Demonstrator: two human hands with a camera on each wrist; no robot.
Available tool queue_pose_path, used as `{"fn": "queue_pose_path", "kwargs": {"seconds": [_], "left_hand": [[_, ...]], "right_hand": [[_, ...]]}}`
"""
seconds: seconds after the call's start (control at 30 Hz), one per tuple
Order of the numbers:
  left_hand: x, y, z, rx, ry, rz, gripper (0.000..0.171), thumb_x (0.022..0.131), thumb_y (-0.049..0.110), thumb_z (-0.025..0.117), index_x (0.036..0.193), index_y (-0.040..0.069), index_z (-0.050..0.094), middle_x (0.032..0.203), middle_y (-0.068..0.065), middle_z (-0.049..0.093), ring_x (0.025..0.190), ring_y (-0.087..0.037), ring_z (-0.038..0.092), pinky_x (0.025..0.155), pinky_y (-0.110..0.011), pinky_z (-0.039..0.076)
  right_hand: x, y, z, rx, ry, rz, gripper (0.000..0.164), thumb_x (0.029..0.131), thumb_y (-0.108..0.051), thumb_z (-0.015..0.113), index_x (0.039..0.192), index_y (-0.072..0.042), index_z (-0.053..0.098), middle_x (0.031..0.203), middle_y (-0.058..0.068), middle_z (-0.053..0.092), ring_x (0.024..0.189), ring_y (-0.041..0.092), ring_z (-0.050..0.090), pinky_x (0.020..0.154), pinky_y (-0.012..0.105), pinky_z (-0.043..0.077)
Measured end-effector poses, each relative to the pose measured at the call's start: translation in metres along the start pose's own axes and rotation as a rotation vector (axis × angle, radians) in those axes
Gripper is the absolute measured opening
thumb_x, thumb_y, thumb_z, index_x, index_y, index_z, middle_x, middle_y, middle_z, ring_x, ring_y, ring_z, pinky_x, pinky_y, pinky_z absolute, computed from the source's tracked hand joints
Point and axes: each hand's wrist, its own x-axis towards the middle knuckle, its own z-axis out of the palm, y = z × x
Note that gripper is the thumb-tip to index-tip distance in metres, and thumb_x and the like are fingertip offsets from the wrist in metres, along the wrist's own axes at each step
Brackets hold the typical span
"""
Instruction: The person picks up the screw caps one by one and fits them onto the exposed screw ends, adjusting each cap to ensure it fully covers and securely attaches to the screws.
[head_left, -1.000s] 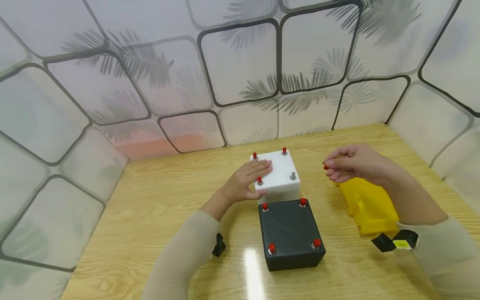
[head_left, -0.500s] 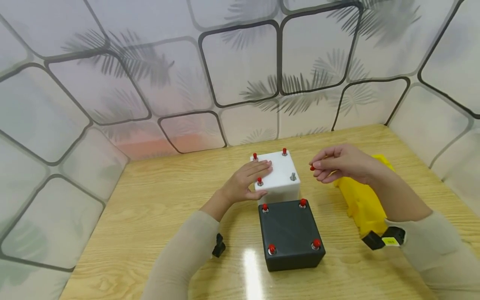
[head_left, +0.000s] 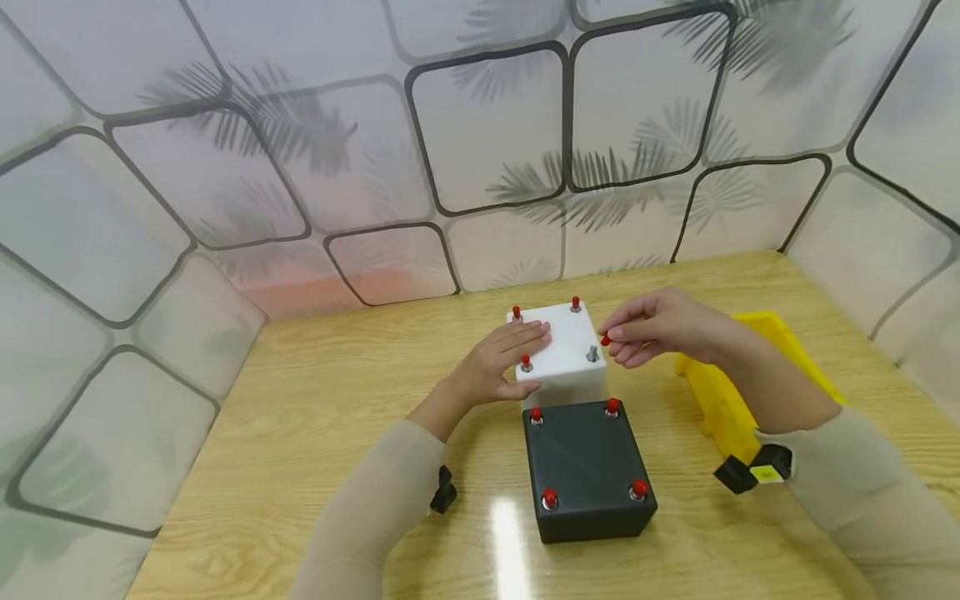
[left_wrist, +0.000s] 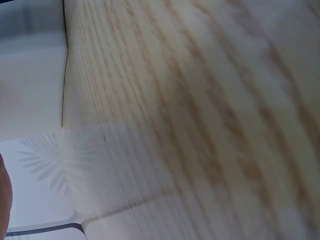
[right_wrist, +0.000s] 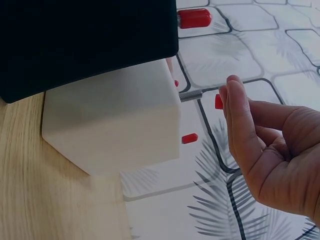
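My left hand point(head_left: 491, 362) rests flat on top of a white box point(head_left: 570, 337), fingers extended and thumb along its front edge. Red caps sit on three of the box's corner posts. Its near-right metal post point(head_left: 592, 354) is bare and threaded. Just right of that post, my right hand point(head_left: 660, 329) pinches a small red cap point(head_left: 605, 340) between thumb and fingers. From the right wrist, the same red cap point(right_wrist: 218, 102) shows in front of the bare post point(right_wrist: 191, 95), with a gap between them. The left wrist view is mostly blurred wood.
A black box point(head_left: 588, 462) with red caps on its corner posts stands directly in front of the white one. A yellow bin point(head_left: 723, 408) lies under my right forearm. Patterned fabric walls point(head_left: 360, 167) enclose the wooden table point(head_left: 337, 400) at the back and sides.
My right hand has moved left with the red cap, from above the yellow bin to beside the bare post. My left hand has stayed on the white box.
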Motion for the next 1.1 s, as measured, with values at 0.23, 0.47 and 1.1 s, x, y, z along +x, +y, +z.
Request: {"fn": "queue_pose_path", "kwargs": {"seconds": [0.23,0.47,1.1], "left_hand": [[0.001,0.000,0.000,-0.002,-0.008,-0.010,0.065,0.094,0.050,0.045,0.122,-0.006,0.060,0.127,-0.020,0.059,0.123,-0.029,0.053,0.109,-0.039,0.038],[0.002,0.000,0.000,-0.009,-0.008,-0.005,0.065,0.094,0.050,0.046,0.122,-0.007,0.059,0.128,-0.020,0.058,0.123,-0.029,0.052,0.109,-0.039,0.038],[0.005,0.018,0.005,0.005,0.024,-0.024,0.063,0.094,0.048,0.049,0.121,-0.008,0.060,0.126,-0.021,0.059,0.122,-0.030,0.053,0.107,-0.041,0.039]], "right_hand": [[0.009,0.001,0.005,-0.010,-0.021,0.016,0.037,0.091,-0.011,0.062,0.118,0.014,0.055,0.088,0.010,0.071,0.076,0.020,0.071,0.075,0.037,0.058],[0.014,0.001,0.007,-0.064,-0.025,0.037,0.033,0.092,-0.011,0.062,0.115,0.011,0.058,0.088,0.011,0.070,0.077,0.023,0.070,0.075,0.040,0.058],[0.008,-0.005,0.012,-0.219,-0.083,0.052,0.026,0.091,-0.008,0.061,0.110,0.010,0.063,0.077,0.007,0.069,0.067,0.017,0.068,0.070,0.037,0.059]]}}
